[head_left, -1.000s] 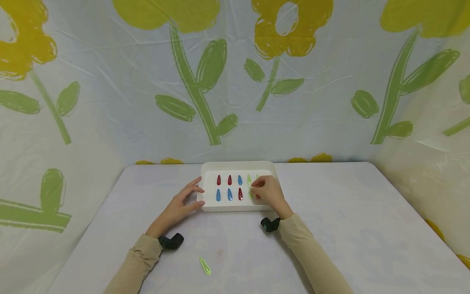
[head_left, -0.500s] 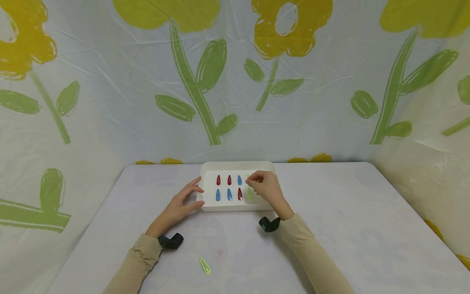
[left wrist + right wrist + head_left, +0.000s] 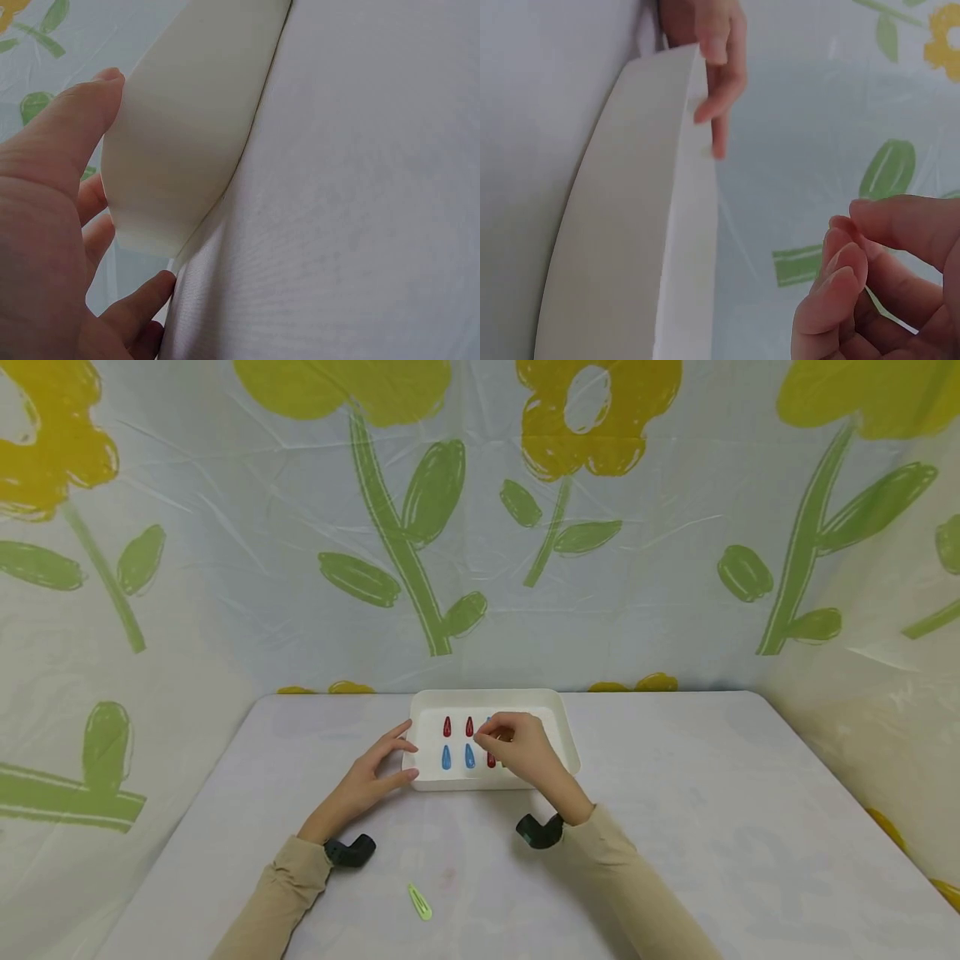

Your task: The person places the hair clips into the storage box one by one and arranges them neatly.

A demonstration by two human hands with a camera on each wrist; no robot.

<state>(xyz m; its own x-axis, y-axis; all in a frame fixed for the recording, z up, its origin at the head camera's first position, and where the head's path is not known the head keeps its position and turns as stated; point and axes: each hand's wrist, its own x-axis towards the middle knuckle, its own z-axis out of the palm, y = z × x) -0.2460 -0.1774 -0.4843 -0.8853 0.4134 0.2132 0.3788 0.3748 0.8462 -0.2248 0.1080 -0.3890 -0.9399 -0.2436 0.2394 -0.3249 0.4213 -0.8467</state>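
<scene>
A white tray (image 3: 566, 770) stands toward the back of the table with teardrop-shaped snap hair clips laid in two rows. Red clips (image 3: 447, 727) and blue clips (image 3: 446, 757) show on its left side; my right hand hides the green ones. My left hand (image 3: 366, 781), fingers spread, rests its fingertips on the tray's left end. Over the tray's middle hovers my right hand (image 3: 525, 750), thumb and index tips together and the other fingers loosely curled; nothing shows between them in the right wrist view. A light green hair clip (image 3: 420, 902) lies on the table near the front.
The table (image 3: 675, 827) has a pale cloth, and a flower-printed curtain (image 3: 600, 627) hangs behind and along both sides. Black wrist cameras (image 3: 350, 852) sit on both wrists, low over the table. The tray's raised wall (image 3: 622, 202) fills much of the right wrist view.
My right hand has lifted from the green clips on the tray's right side and moved left over the middle. My left hand, the tray and the loose green clip stay put.
</scene>
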